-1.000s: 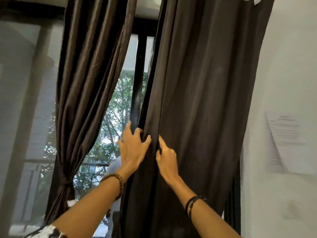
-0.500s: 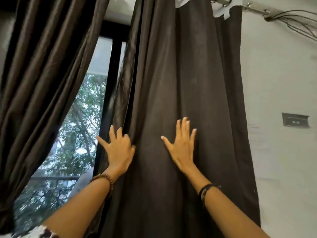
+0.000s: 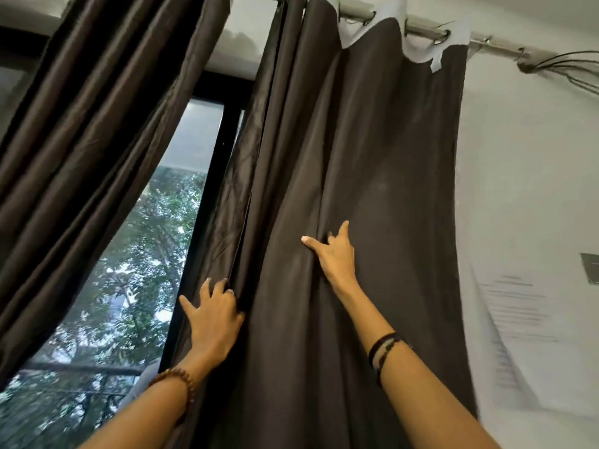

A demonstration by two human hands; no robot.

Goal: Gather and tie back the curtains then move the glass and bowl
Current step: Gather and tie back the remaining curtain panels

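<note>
A dark brown right curtain (image 3: 389, 150) hangs from rings on a metal rod (image 3: 421, 29). My left hand (image 3: 214, 322) is at its left edge, fingertips curled into the folds there, thumb spread out. Higher up, my right hand (image 3: 335, 257) grips a fold in the middle of the same curtain, its middle fingers tucked into the cloth. A second dark curtain (image 3: 97, 124) hangs to the left, swept aside. Neither the glass nor the bowl is in view.
Between the curtains is a window (image 3: 146, 254) with a black frame (image 3: 220, 140) and trees outside. The white wall on the right carries a printed sheet of paper (image 3: 518, 319) and a grey wall plate (image 3: 590, 267). Loose wires (image 3: 567, 66) hang off the rod's end.
Both hands lay flat on the curtain half a second ago; now their fingers dig into folds. The right hand has risen, and the view has tilted up to show the rod.
</note>
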